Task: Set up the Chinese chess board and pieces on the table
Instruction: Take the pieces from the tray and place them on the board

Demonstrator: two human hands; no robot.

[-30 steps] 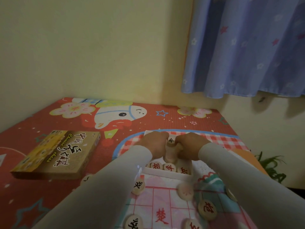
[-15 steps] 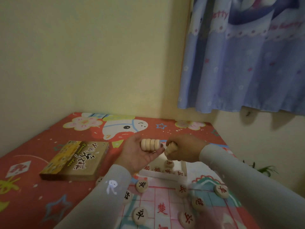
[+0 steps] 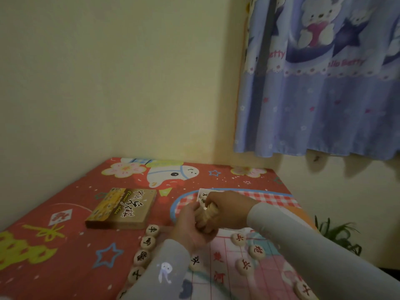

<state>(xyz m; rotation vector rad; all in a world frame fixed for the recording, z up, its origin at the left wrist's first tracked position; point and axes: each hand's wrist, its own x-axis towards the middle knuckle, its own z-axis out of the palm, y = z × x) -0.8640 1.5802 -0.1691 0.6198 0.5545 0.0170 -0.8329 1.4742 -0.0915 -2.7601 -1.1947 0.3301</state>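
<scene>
My left hand (image 3: 190, 228) and my right hand (image 3: 227, 210) meet above the far end of the chess board (image 3: 229, 265), both closed around a stack of wooden chess pieces (image 3: 204, 215). The board is a white sheet with red lines and red characters. Round wooden pieces lie on it, some with red characters (image 3: 239, 238), one with a black character (image 3: 195, 262). A column of black-marked pieces (image 3: 147, 242) runs along the board's left edge. A white piece tray (image 3: 202, 194) shows just behind my hands, mostly hidden.
The brown chess box (image 3: 124, 207) lies left of the board on the red cartoon tablecloth (image 3: 54, 245). A cream wall stands behind, a blue curtain (image 3: 324, 94) hangs at the right, and a green plant (image 3: 337, 234) sits beyond the table's right edge.
My hands have dropped from chest height toward the board and closed together on the stack. The camera has tilted up and more pieces at the board's left edge have come into view.
</scene>
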